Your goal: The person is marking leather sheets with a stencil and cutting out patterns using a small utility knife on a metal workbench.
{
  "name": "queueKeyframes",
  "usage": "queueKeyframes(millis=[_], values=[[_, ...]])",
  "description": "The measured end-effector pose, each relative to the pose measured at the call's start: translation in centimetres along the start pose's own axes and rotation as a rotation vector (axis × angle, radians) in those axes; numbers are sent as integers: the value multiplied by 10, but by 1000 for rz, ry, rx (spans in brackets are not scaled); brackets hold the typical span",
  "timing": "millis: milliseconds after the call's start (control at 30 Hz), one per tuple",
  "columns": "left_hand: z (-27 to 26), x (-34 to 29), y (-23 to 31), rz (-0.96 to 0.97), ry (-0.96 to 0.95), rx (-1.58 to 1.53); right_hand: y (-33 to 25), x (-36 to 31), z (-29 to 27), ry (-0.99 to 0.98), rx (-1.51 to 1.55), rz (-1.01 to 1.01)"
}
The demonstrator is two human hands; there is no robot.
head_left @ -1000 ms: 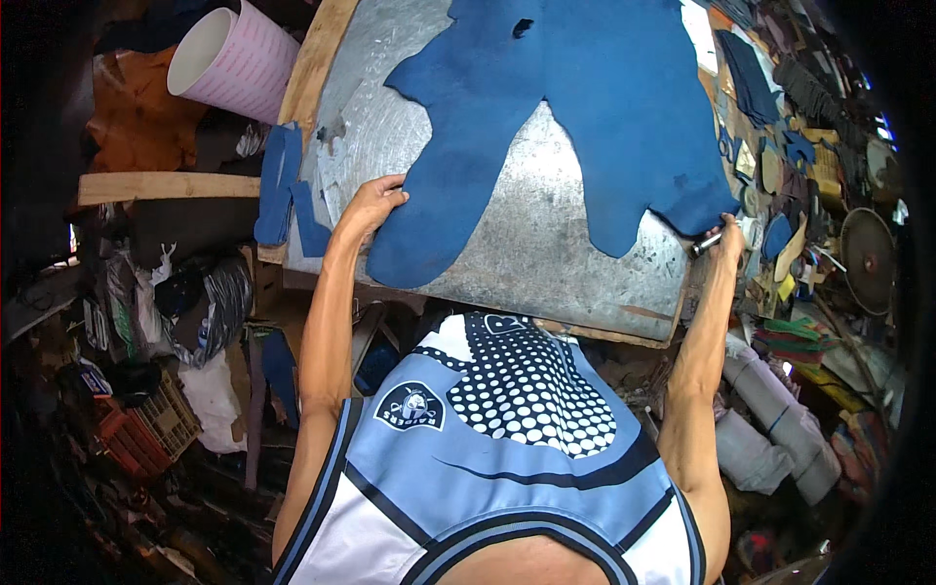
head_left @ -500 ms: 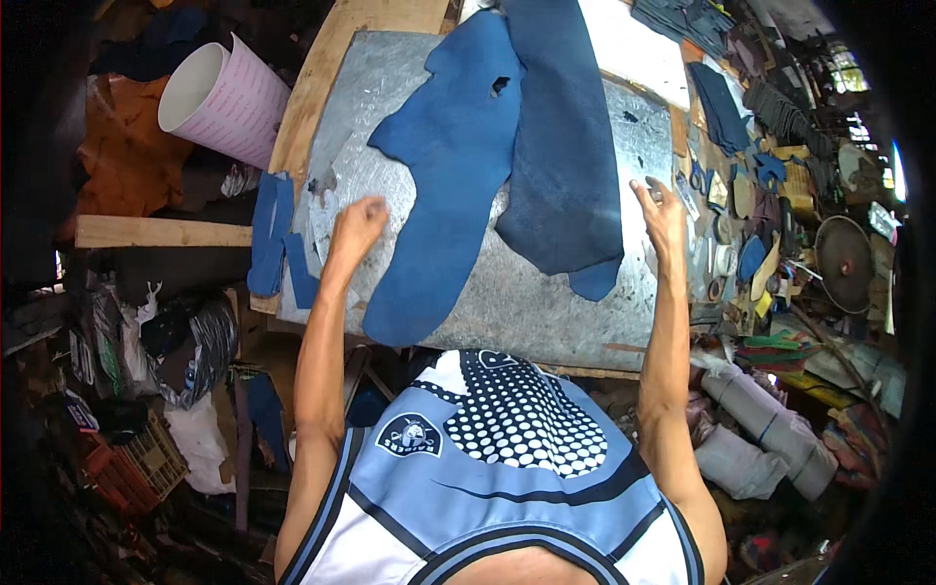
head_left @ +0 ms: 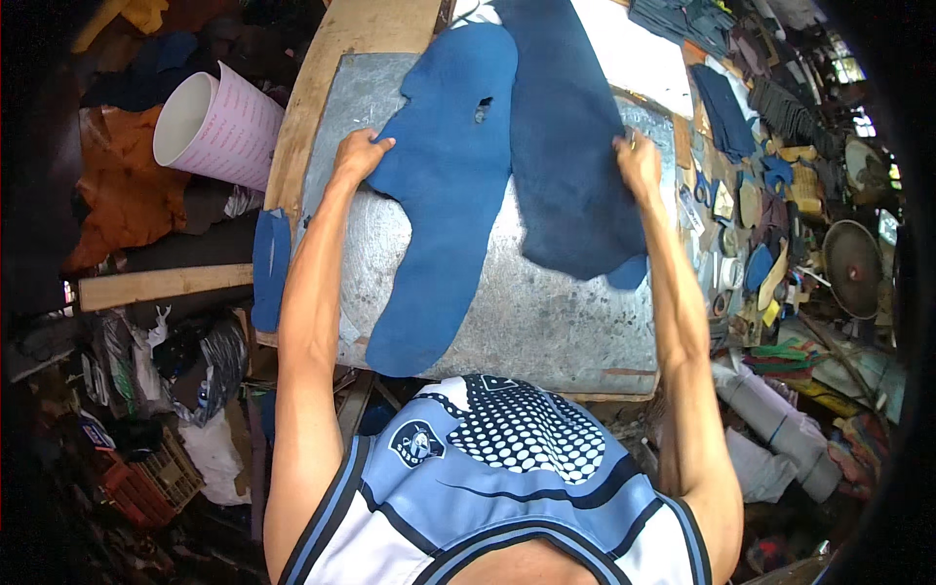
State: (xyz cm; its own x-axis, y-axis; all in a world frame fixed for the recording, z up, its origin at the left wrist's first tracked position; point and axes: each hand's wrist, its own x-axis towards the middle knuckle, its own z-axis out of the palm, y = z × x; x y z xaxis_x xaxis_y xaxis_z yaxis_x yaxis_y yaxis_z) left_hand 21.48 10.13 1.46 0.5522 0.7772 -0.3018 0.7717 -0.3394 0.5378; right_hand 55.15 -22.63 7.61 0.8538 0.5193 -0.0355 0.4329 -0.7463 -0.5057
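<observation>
A long blue leather piece [head_left: 448,185] with an uneven outline and a small hole lies lengthwise on a grey metal sheet [head_left: 575,331]. My left hand [head_left: 360,156] is closed at its upper left edge, thumb toward the leather. To the right lies a darker navy leather piece [head_left: 575,166], side by side with the blue one, its lower corner showing a brighter blue. My right hand [head_left: 640,164] pinches the navy piece's right edge. A ring shows on one finger of that hand.
Blue leather strips [head_left: 271,273] lie at the table's left edge. Beyond stand a pinkish-white rolled sheet [head_left: 229,127] and brown leather [head_left: 127,175]. Scissors [head_left: 702,187], tape rolls [head_left: 728,273] and offcuts crowd the right side. A white sheet [head_left: 639,49] lies at the back.
Both hands have moved away from me and closed at the leather edges. The navy piece's lower end has shifted right. The view has also shifted slightly.
</observation>
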Motion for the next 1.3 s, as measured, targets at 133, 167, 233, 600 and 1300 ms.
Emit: queueKeyframes(millis=[133, 167, 233, 600, 1300], values=[[19, -7, 8, -79, 15, -222, -18, 103, -27, 249, -145, -198], [26, -8, 22, -70, -15, -217, -8, 134, -43, 309, -214, -258], [48, 4, 45, -43, 75, -350, 1, 177, -61, 427, -265, -351], [23, 6, 39, -104, -64, 181, 9, -155, 4, -3, 180, -146], [31, 15, 19, 51, -111, 12, -22, -324, -9, -357, -246, -761]])
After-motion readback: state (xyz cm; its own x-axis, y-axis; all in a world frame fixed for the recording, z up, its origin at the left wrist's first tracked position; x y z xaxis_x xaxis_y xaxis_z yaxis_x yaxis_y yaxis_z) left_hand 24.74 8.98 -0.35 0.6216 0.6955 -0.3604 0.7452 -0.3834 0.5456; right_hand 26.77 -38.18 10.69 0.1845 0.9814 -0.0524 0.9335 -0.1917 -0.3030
